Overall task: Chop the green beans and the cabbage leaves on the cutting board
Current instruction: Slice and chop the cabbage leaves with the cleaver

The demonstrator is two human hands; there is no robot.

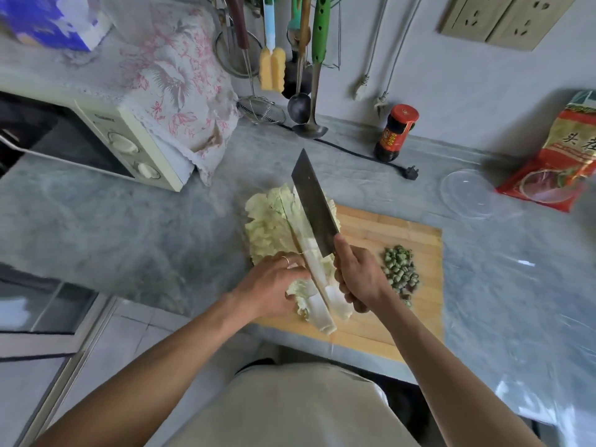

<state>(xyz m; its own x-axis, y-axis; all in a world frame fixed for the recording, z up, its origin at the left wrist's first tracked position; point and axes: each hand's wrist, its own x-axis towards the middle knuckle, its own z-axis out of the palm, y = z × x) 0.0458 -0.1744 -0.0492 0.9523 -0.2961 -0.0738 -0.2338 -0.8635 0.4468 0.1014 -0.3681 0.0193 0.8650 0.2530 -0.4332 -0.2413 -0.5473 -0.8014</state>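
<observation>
Pale green cabbage leaves [274, 224] lie lengthwise on the left part of a wooden cutting board [387, 227], their white stems pointing toward me. My left hand [274, 282] presses flat on the leaves near the stems. My right hand [358, 275] grips the handle of a cleaver [314, 204], whose blade runs along the length of the leaves with its tip pointing away. A small heap of chopped green beans [400, 269] sits on the right side of the board.
A microwave [96, 140] under a flowered cloth stands at the left. A sauce jar [396, 133], a power plug [411, 172], a clear plastic lid [467, 193] and a red packet [561, 162] sit behind and right of the board. Utensils [300, 59] hang on the wall.
</observation>
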